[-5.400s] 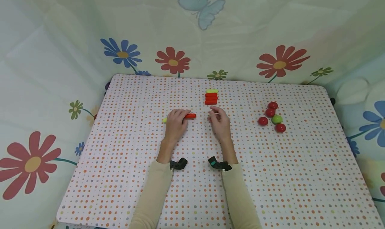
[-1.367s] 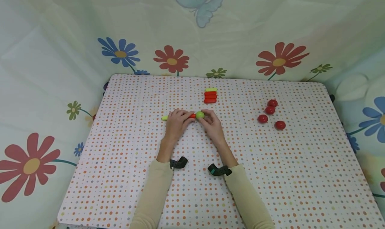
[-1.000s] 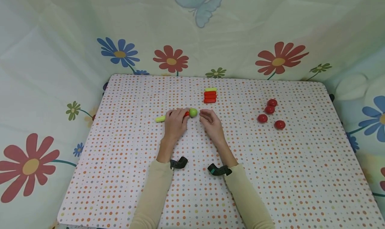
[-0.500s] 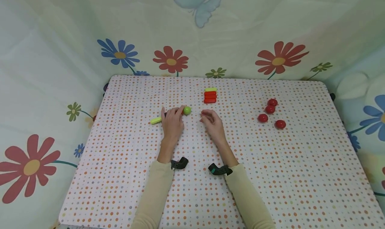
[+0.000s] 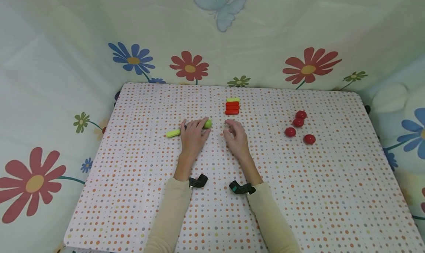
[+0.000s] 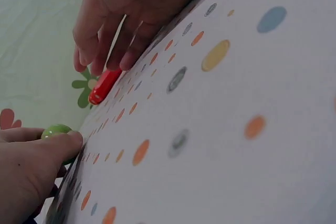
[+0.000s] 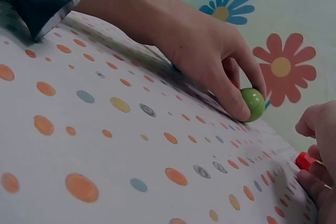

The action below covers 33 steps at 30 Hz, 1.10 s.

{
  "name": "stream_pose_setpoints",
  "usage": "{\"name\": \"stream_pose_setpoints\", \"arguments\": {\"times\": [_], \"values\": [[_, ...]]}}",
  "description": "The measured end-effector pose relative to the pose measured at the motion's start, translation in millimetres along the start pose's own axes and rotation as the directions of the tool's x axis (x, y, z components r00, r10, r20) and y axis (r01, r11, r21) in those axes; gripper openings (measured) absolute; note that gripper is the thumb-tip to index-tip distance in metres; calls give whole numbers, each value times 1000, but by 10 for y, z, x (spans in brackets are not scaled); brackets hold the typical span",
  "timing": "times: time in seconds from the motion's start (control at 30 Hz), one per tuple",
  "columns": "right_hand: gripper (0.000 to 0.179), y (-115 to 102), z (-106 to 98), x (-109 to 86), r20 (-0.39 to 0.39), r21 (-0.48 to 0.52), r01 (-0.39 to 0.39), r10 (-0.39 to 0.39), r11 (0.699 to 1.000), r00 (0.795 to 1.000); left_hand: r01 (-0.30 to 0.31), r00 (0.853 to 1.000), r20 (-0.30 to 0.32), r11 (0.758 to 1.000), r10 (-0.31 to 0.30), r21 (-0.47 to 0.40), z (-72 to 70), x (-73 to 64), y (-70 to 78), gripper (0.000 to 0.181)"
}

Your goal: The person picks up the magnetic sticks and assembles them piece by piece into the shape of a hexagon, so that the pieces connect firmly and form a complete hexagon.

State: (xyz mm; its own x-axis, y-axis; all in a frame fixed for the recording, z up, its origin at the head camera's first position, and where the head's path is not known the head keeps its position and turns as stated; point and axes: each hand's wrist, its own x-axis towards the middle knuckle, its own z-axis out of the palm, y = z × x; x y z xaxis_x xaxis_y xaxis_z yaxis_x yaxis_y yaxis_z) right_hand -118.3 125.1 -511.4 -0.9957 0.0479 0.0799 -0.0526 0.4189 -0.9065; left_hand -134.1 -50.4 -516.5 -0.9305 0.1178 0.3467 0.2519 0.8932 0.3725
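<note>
My left hand [image 5: 192, 137] rests over a line of small pieces on the table. Its thumb and forefinger curl round a glossy green ball [image 7: 254, 104] at the line's right end, pinching it. From the hand's left side sticks out a yellow-green stick [image 5: 173, 134] with rounded ends; a dark bit shows between the fingers, and the part under the palm is hidden. My right hand [image 5: 237, 138] hovers to the right of the ball, apart from it, fingers loosely bent and holding nothing.
Behind the hands lie several short red sticks [image 5: 232, 108] side by side, with a yellow-green stick [image 5: 233, 99] at their back. Several glossy red balls [image 5: 298, 122] lie to the right. A dotted cloth [image 5: 315, 194] covers the table; a flowered curtain [image 5: 252, 39] hangs behind.
The green ball came from the group at right in my right hand to the red stick's end. My right hand let go, and the line shifted left under my left hand, which now pinches the ball.
</note>
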Motion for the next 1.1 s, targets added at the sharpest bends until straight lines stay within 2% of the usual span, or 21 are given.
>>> {"name": "stream_pose_setpoints", "arguments": {"times": [0.13,0.27,0.37,0.47,0.6,0.77,0.93,1.1], "values": [[41,-10,-14,49,-21,-22,4,-4,1000,1000,28,999,-36,999,-28,-16,7,14,-16,39],[42,-23,-37,100,-34,9,-1,2,1000,999,31,998,-55,997,-35,-69,16,31,-22,36],[42,-22,-55,167,-51,-29,-6,4,1000,999,29,999,-26,992,-33,-121,19,34,-21,37],[43,-2,-80,267,-70,-117,-15,6,993,998,35,999,21,987,-32,-157,18,33,-5,38],[48,46,-106,355,-41,-233,0,-9,973,999,41,998,58,987,-32,-157,26,24,9,41],[50,93,-75,371,2,-353,48,-51,934,999,48,997,64,989,-39,-141,25,14,-9,44],[46,76,-68,373,-1,-405,77,-84,911,996,45,997,63,988,-36,-149,19,25,-12,44],[35,80,-77,377,5,-402,85,-91,912,996,48,996,76,987,-37,-155,17,42,-11,45]]}}
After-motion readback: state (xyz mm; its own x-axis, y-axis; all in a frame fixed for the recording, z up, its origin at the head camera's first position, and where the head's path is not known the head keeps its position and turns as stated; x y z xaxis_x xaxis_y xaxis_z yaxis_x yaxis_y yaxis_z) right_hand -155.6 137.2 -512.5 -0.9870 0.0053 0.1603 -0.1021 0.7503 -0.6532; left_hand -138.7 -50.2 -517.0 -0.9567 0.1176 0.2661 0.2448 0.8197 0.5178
